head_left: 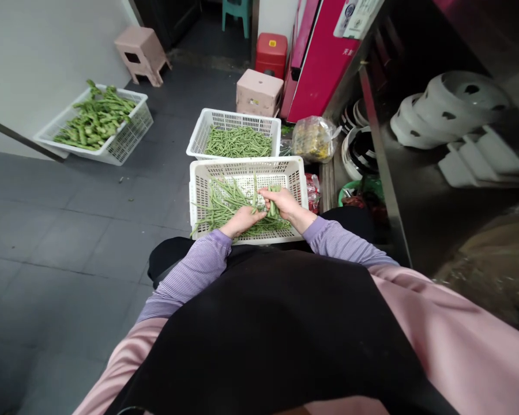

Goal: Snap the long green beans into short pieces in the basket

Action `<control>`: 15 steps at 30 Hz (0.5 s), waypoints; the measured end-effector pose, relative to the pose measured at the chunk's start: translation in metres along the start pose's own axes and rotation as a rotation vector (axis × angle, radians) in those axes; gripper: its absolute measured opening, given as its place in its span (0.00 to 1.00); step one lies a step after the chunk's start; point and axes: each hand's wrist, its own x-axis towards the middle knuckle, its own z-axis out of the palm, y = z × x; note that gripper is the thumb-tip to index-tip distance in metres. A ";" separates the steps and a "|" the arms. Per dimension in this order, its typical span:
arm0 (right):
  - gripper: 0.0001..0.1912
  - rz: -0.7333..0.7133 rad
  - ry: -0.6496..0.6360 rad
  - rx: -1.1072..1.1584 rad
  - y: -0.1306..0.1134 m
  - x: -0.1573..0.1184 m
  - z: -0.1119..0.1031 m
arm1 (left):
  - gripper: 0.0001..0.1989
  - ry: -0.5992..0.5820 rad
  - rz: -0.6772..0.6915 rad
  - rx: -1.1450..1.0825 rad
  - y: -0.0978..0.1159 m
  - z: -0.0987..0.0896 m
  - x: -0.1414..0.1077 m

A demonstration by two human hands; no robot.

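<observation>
The right hand (281,203) is closed around a bunch of green beans (271,208) above the near basket (247,166); the left hand (242,220), at 8 o'clock, pinches their ends. Loose beans may slip to the floor (69,230).

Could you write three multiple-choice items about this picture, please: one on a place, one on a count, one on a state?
1. Where is the basket of thicker green stalks?
A. far left on the floor
B. on the steel shelf
C. on the pink stool

2. How many white baskets are in view?
A. one
B. three
C. five

3. What is the right hand doing?
A. lying flat on the floor
B. gripping a bunch of green beans
C. holding a white plate

Answers:
1 A: the basket of thicker stalks sits on the grey floor at far left.
2 B: that one, the far basket and the near basket.
3 B: the right hand is closed around a bunch of green beans; the left hand touches beans beside it.
</observation>
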 end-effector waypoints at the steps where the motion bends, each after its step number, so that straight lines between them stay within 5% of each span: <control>1: 0.14 -0.033 0.024 -0.016 -0.002 0.000 -0.001 | 0.25 -0.021 0.009 -0.019 0.000 0.000 -0.001; 8: 0.15 -0.027 -0.037 -0.151 -0.002 -0.004 -0.005 | 0.16 -0.202 -0.072 -0.259 0.010 -0.005 -0.011; 15: 0.17 -0.123 0.191 0.067 -0.017 0.005 -0.021 | 0.12 -0.200 -0.079 -0.463 0.017 -0.020 -0.014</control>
